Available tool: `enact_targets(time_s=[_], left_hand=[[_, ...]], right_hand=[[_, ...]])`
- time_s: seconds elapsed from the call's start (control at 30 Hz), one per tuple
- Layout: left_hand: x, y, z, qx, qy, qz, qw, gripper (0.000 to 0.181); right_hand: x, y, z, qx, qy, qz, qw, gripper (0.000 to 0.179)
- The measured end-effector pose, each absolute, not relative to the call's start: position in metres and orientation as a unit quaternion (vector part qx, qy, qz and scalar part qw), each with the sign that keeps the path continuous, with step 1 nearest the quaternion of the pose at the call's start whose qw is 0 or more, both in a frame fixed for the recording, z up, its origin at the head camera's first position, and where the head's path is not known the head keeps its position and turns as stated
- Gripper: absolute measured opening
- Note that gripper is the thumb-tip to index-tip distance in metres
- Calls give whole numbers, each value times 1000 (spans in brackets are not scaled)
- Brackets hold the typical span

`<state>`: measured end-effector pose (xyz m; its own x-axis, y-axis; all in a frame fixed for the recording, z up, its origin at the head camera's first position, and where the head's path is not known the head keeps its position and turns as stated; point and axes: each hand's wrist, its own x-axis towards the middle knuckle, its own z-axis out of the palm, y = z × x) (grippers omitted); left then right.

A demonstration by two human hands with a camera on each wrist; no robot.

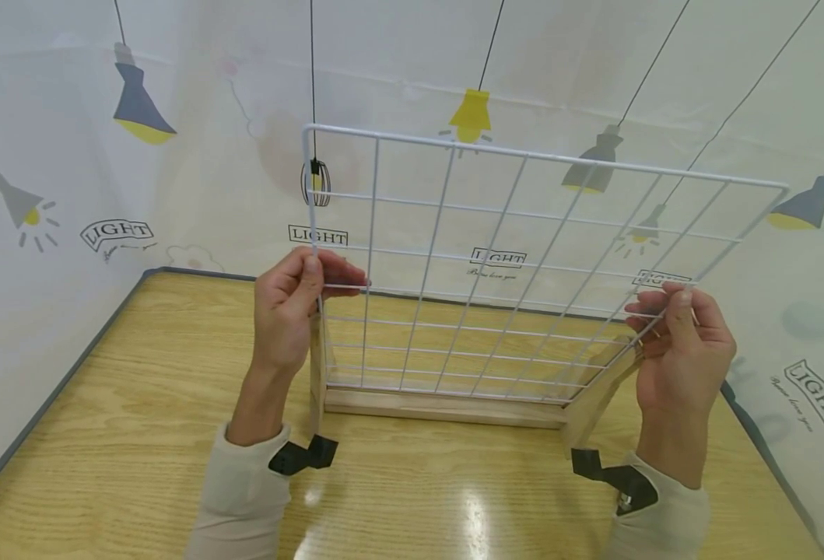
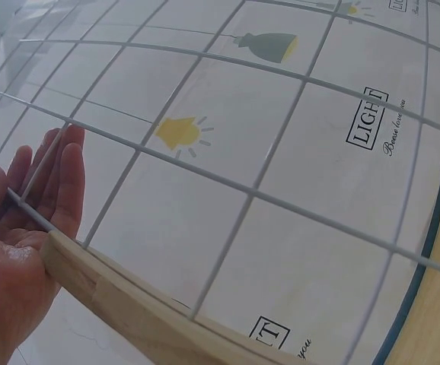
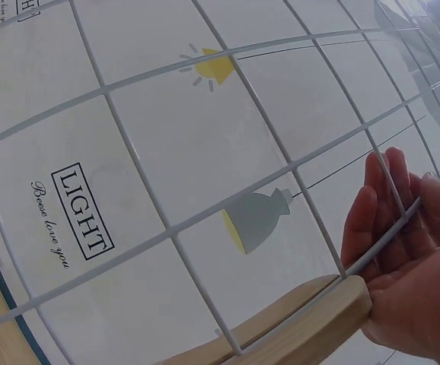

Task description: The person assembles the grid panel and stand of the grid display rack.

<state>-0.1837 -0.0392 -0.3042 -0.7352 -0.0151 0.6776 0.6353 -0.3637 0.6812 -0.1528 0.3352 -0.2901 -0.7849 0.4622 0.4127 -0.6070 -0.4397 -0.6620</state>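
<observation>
The left edge of a white square wire grid panel (image 1: pixel 517 264) is pinched between thumb and curled fingers of the left hand (image 1: pixel 292 307), and its right edge is gripped likewise by the right hand (image 1: pixel 678 346). The panel is held upright, its lower edge seated in a pale wooden U-shaped frame (image 1: pixel 447 406) standing on a light wood-grain table (image 1: pixel 138 420). A lamp-printed white backdrop (image 1: pixel 194 155) is seen behind.

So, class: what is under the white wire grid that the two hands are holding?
Under the grid sits a wooden frame on the table; its uprights rise beside each hand. Whether the grid's bottom edge sits in the frame is hidden.
</observation>
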Motion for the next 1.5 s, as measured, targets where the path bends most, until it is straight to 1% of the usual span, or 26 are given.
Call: enact_targets(time_s=[0.43, 1.13, 1.5], left_hand=[[-183, -40, -303, -296, -523, -773, 203, 31], [-184, -39, -305, -294, -517, -777, 206, 33], [-184, -39, -305, -293, -521, -773, 211, 33]], right_hand=[[-154, 334, -290, 73, -432, 837, 329, 33], [-153, 334, -291, 86, -410, 849, 321, 27], [-154, 334, -291, 83, -411, 848, 325, 29]])
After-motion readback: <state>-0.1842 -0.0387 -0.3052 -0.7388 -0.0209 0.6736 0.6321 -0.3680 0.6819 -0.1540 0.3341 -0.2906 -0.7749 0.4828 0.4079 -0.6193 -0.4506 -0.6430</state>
